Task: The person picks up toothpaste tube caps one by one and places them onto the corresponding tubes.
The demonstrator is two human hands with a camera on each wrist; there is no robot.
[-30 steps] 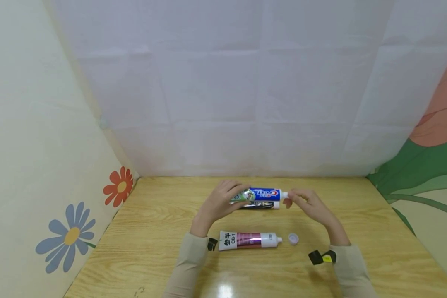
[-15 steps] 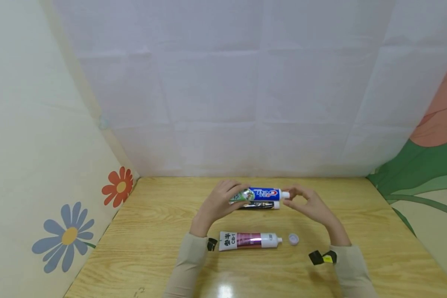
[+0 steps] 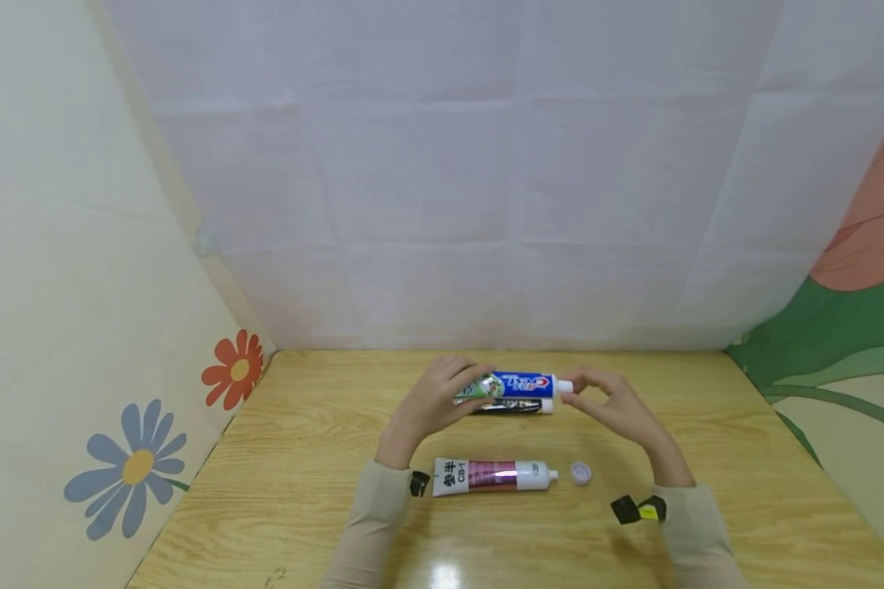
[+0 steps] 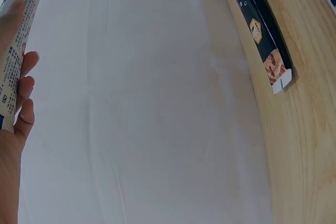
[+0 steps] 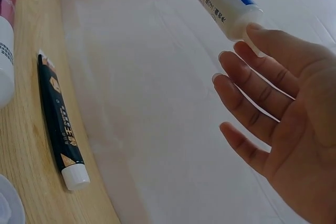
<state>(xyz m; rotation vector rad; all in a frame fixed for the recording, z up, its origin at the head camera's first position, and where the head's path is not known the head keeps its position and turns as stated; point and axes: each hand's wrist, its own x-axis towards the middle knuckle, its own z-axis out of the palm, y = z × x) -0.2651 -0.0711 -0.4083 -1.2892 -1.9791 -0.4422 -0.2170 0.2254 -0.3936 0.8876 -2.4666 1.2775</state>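
My left hand (image 3: 435, 398) grips the tail end of a blue and green Crest toothpaste tube (image 3: 525, 384), held level above the table. In the left wrist view its printed white back (image 4: 13, 61) faces the camera. My right hand (image 3: 613, 406) pinches the tube's white cap (image 3: 564, 386) between thumb and index finger, while the other fingers (image 5: 244, 100) stay loosely spread. Partly hidden below the Crest tube, a black toothpaste tube (image 3: 519, 406) with a white cap lies on the table. Nearer lies a white and pink toothpaste tube (image 3: 492, 475), its nozzle bare.
A loose white cap (image 3: 580, 473) sits right of the pink tube's nozzle. The wooden table (image 3: 324, 507) reaches back to a white cloth (image 3: 427, 245). Walls with painted flowers (image 3: 138, 469) stand at both sides.
My right thumb and fingers have shifted their hold on the cap, the thumb now lower and the index finger above. My left hand and the tube have stayed almost still.
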